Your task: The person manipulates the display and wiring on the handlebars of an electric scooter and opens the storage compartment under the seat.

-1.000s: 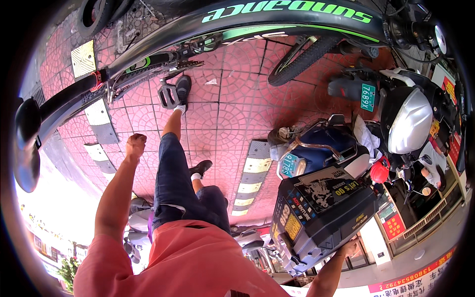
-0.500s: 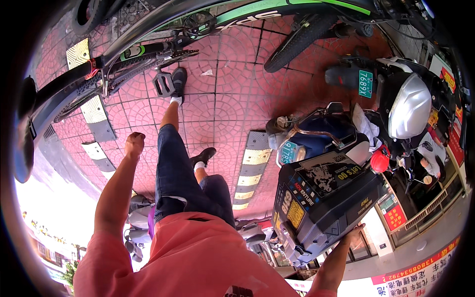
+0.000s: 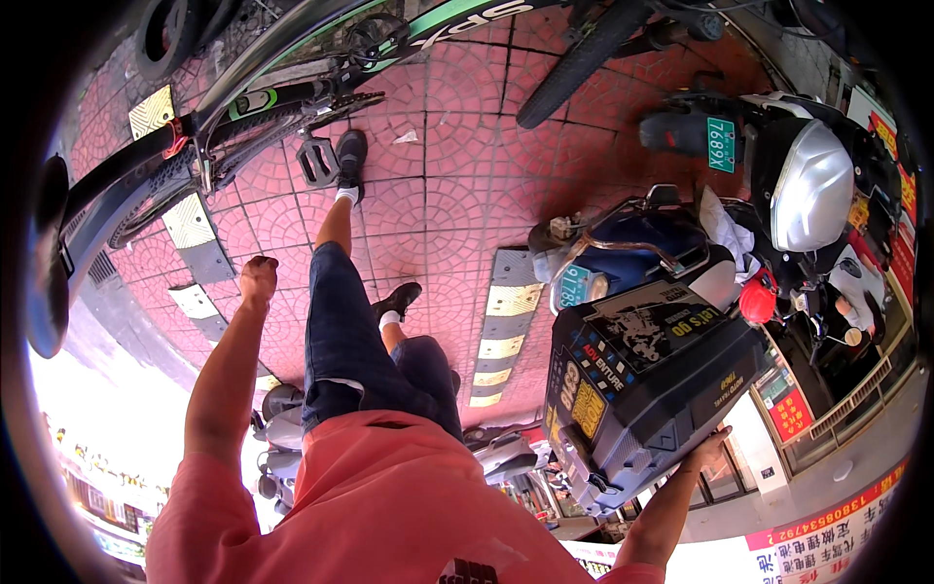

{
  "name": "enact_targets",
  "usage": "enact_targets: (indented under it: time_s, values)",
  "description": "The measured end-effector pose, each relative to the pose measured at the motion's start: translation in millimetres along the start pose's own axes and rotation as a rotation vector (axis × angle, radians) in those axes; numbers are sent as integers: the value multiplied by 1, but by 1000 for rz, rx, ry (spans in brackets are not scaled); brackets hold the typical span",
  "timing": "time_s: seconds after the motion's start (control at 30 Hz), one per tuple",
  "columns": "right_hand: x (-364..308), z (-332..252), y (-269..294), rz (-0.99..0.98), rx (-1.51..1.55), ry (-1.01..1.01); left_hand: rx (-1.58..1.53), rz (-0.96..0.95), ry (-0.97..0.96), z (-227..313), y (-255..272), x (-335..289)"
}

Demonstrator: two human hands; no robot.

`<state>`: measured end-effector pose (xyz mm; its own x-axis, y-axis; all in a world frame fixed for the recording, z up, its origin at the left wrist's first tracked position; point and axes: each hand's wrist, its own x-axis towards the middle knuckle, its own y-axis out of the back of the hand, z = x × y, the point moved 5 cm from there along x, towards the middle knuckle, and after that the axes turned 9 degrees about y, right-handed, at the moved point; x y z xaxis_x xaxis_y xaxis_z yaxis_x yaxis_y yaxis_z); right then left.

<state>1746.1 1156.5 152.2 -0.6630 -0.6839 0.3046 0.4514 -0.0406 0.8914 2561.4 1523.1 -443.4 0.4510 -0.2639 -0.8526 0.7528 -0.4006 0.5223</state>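
- Beside the person's right, in front of the navy scooter [image 3: 632, 243] in this view, is a dark, angular hard-shell top case [image 3: 657, 428] with stickers on it; what bears it is hidden.
- The right hand [image 3: 713, 448] is at the case's lower right edge, forearm just below it. I cannot tell whether it grips, supports or only touches the shell.
- The left hand [image 3: 258, 280] hangs beside the denim shorts [image 3: 336, 326], fingers curled in loosely, with nothing visible in its grasp.
- The case looks stiff and bulky, probably awkward rather than fragile. Its smooth faces could be slippery; its weight cannot be judged from outside.
- Firm support under two opposite lower edges would seem the surest hold; the latch [image 3: 600, 484] looks poor for lifting.
- The stickered lid faces mostly upward, and the latch end points to the lower left, toward the person.
- Its long axis seems to slant from lower left to upper right, though the fisheye bends it.
- Ahead, a bicycle pedal [image 3: 316, 161] overhangs red paving [image 3: 438, 219].
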Motion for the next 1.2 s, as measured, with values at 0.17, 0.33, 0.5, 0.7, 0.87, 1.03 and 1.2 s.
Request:
enact_targets:
  time_s: [0.17, 0.33, 0.5, 0.7, 0.87, 1.03, 1.2]
  values:
    - [-1, -5, 3, -12, -7, 6, -104, -52, 230, -17, 2, -3]
    - [-5, 1, 4, 19, 63, 13, -288, -59, 364, -1, 34, -14]
    - [-2, -2, -3, -105, 275, 127, -126, -26, 120, -16, 30, -3]
    - [-3, -1, -6, -24, 428, 525, -399, -111, 213, 49, 73, -30]
    - [-13, -5, -8, -48, 507, 583, -344, -64, -46, 117, 90, -28]
    - [-15, -16, 7, -115, 489, 552, -410, -162, -206, 268, 115, -85]
    - [-18, -28, 30, -74, 518, 526, -433, -443, -495, 441, 111, -170]
